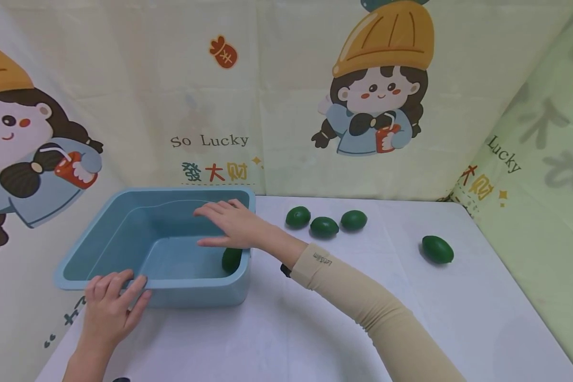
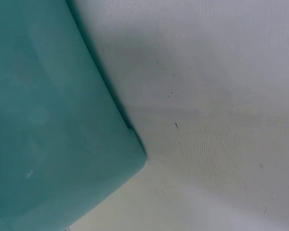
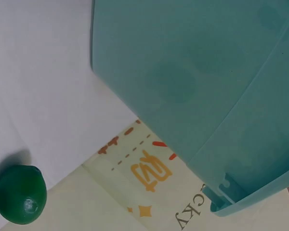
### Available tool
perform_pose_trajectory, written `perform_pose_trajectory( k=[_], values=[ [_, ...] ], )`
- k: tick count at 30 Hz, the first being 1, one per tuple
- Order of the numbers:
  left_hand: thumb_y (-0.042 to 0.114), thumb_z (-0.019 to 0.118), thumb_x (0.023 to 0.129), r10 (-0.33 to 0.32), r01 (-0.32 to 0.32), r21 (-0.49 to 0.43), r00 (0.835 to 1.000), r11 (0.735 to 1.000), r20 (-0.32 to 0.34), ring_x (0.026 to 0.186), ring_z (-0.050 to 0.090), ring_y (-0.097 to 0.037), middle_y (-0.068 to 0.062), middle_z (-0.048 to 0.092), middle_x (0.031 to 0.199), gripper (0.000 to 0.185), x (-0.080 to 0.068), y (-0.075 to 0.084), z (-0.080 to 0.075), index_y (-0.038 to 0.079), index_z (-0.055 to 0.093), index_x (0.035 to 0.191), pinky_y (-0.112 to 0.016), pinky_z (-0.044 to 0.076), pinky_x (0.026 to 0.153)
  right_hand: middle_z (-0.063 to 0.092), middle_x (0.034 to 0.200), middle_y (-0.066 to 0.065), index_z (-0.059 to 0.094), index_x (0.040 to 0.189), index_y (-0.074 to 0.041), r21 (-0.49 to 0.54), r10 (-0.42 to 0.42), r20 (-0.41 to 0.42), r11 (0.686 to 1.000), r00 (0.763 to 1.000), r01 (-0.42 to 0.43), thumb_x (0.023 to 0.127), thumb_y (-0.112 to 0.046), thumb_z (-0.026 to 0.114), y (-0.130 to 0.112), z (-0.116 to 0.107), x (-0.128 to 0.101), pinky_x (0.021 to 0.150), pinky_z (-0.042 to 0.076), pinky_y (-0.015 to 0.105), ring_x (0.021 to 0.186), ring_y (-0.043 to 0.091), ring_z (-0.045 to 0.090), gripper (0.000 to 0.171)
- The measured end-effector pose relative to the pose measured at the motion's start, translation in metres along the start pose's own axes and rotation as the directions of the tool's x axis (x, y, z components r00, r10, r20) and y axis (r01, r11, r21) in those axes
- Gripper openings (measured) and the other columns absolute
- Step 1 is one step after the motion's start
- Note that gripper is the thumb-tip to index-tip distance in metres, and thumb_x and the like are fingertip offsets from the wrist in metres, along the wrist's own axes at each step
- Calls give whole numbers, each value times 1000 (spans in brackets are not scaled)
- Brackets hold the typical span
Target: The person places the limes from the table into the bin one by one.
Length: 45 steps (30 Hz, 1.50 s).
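Nearest: white table (image 1: 315, 329), cloth-like cover w/ faint weave and small dark specks in the left wrist view. Some printed dark marks at its near-left edge.

Left hand (image 1: 110, 310) rests on the near rim of the blue tub (image 1: 100, 223), fingers draped over the lip, loosely bent, palm on the table side. Grip looks light; can't tell if it's clamping or just resting.

Right hand (image 1: 231, 223), beige sleeve (image 1: 363, 302) on the forearm, reaches over the tub's right side. Fingers straight and spread, holding nothing. Directly below it, a green lime (image 1: 231, 259) lies inside the tub, in the near-right corner against the wall; hand and lime look apart.

Further back on the table, right of the tub: three limes in a row (image 1: 324, 226), near each other. A fourth lime (image 1: 437, 249) sits alone, well apart toward the right edge.

Far: backdrop (image 1: 277, 95) of pale yellow-green printed sheet on back and both side walls. Cartoon girl w/ orange hat, "So Lucky" text, Chinese characters. Right wrist view shows the tub's outer wall, print behind it, one lime at bottom left.
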<state>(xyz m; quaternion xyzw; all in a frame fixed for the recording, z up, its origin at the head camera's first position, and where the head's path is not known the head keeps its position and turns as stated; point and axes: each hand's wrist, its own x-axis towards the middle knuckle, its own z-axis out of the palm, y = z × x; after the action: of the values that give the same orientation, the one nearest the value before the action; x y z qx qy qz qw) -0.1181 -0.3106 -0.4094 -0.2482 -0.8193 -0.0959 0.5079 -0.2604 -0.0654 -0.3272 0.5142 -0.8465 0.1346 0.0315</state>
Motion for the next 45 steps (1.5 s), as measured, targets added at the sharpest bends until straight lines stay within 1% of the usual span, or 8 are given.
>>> perform_pose_trajectory(
  k=[8, 14, 22, 27, 31, 34, 42, 45],
  values=[
    [42, 35, 96, 6, -6, -12, 999, 1000, -32, 81, 35, -36, -21, 46, 85, 44, 0, 3, 1, 4, 54, 84, -50, 20, 71, 40, 134, -9, 36, 136, -20, 40, -9, -45, 999, 999, 10, 89, -54, 46, 8, -1, -9, 103, 23, 37, 121, 8, 38, 59],
    [42, 36, 96, 13, -14, -18, 999, 1000, -41, 81, 35, -36, -21, 46, 85, 44, 1, 5, 2, 4, 54, 84, -50, 20, 71, 39, 136, -8, 36, 136, -21, 73, 19, -64, 997, 998, -14, 88, -55, 46, 15, -5, -21, 104, 21, 37, 124, 8, 35, 59],
    [40, 37, 97, 22, -24, -36, 997, 999, -72, 80, 35, -36, -20, 45, 84, 43, 5, 7, 2, 3, 54, 82, -49, 20, 72, 40, 135, -7, 37, 135, -20, 93, 44, -87, 995, 995, -36, 88, -52, 49, 26, -12, -36, 103, 22, 36, 126, 8, 34, 58],
    [41, 36, 97, 17, -19, -30, 998, 999, -56, 80, 34, -36, -20, 45, 84, 43, 5, 7, 2, 4, 53, 83, -49, 19, 72, 41, 136, -6, 37, 135, -19, 98, 71, -93, 993, 993, -62, 88, -50, 51, 31, -17, -44, 104, 21, 35, 127, 9, 33, 59],
    [41, 36, 97, 17, -18, -29, 998, 999, -57, 80, 34, -35, -20, 45, 84, 43, 5, 7, 3, 4, 53, 83, -49, 20, 72, 41, 137, -6, 37, 136, -20, 108, 104, -101, 990, 989, -93, 87, -51, 52, 35, -19, -50, 106, 19, 35, 130, 10, 30, 60],
    [41, 36, 96, 17, -19, -33, 998, 999, -61, 80, 35, -35, -20, 46, 84, 43, 4, 7, 3, 4, 54, 83, -49, 20, 71, 40, 139, -5, 37, 136, -20, 119, 126, -120, 987, 985, -111, 87, -51, 53, 40, -20, -57, 106, 19, 37, 131, 10, 29, 60],
    [42, 35, 97, 8, -9, -8, 1000, 1000, -29, 81, 35, -36, -21, 46, 85, 44, 1, 8, 0, 4, 54, 84, -51, 19, 70, 41, 138, -2, 37, 137, -17, 150, 158, -199, 980, 967, -129, 87, -46, 55, 54, -24, -78, 105, 20, 39, 130, 12, 31, 61],
    [42, 36, 96, 10, -11, -9, 999, 1000, -37, 81, 35, -36, -21, 46, 85, 44, 0, 9, 0, 4, 54, 84, -51, 20, 69, 41, 139, -2, 37, 138, -17, 160, 172, -215, 977, 961, -139, 87, -47, 54, 58, -25, -84, 106, 20, 40, 130, 13, 31, 61]
  ],
)
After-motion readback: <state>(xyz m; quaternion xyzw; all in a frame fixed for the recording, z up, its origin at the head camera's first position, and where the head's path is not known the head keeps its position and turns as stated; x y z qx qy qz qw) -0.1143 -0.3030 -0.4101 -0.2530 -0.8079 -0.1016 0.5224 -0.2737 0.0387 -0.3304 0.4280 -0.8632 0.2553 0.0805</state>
